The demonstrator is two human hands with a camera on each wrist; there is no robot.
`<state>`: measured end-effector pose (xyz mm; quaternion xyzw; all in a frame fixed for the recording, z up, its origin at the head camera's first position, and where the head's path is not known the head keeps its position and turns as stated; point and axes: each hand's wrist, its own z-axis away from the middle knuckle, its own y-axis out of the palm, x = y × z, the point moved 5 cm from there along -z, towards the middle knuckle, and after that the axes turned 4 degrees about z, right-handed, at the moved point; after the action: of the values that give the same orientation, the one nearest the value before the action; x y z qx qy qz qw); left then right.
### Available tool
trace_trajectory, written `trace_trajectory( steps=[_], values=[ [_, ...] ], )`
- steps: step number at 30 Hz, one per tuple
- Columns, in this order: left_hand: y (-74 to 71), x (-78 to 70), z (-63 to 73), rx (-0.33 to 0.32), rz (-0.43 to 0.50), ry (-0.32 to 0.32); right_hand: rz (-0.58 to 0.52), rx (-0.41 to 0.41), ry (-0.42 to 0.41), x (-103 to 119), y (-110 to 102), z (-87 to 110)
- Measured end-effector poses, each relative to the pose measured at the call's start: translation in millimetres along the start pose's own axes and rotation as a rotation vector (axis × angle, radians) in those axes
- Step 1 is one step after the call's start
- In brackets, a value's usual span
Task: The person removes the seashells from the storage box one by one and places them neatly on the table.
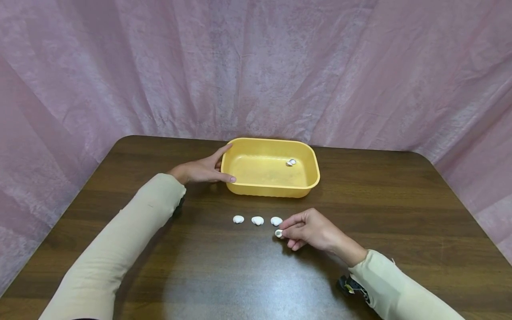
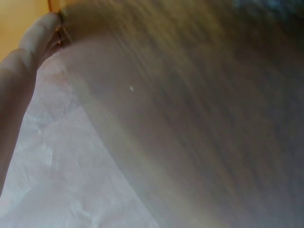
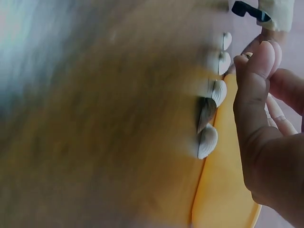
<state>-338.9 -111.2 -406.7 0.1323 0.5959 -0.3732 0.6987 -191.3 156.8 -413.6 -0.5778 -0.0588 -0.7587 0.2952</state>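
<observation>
At the back of the table stands a yellow plastic tub [image 1: 272,191]. My left hand [image 1: 202,170] holds its left end, thumb at the near corner and index finger along the far one. Two small shells [image 1: 290,163] lie inside the tub towards its right. In front of it, three white ribbed seashells [image 1: 258,220] sit in a row. My right hand [image 1: 312,230] pinches a small shell [image 1: 278,233] between thumb and index finger, hollow side showing, just nearer than the row's right end. In the right wrist view, the fingertips mostly hide that shell.
A dark brown wooden table [image 1: 384,195] carries everything. Pink velvet curtain [image 1: 256,66] hangs close behind the back edge and along the sides. A dark strap with a device [image 1: 352,286] sits on my right wrist.
</observation>
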Motion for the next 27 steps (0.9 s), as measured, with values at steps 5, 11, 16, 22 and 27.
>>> trace_trajectory(
  steps=[5,11,16,22,27],
  values=[
    [-0.9,0.2,0.2,-0.009,-0.018,0.000,0.030,-0.012,0.004,-1,4,-1.4],
    [-0.8,1.0,-0.1,-0.003,-0.028,-0.006,0.045,-0.010,0.009,-2,10,-2.1],
    [-0.8,-0.1,-0.5,-0.007,-0.041,-0.012,0.059,-0.029,0.010,-2,12,-1.9],
    [-0.8,-0.1,-0.8,-0.001,-0.027,-0.002,0.129,-0.062,-0.001,1,13,-0.4],
    [0.4,0.2,-0.1,0.012,-0.002,0.015,0.198,-0.099,-0.017,3,13,0.9]
  ],
)
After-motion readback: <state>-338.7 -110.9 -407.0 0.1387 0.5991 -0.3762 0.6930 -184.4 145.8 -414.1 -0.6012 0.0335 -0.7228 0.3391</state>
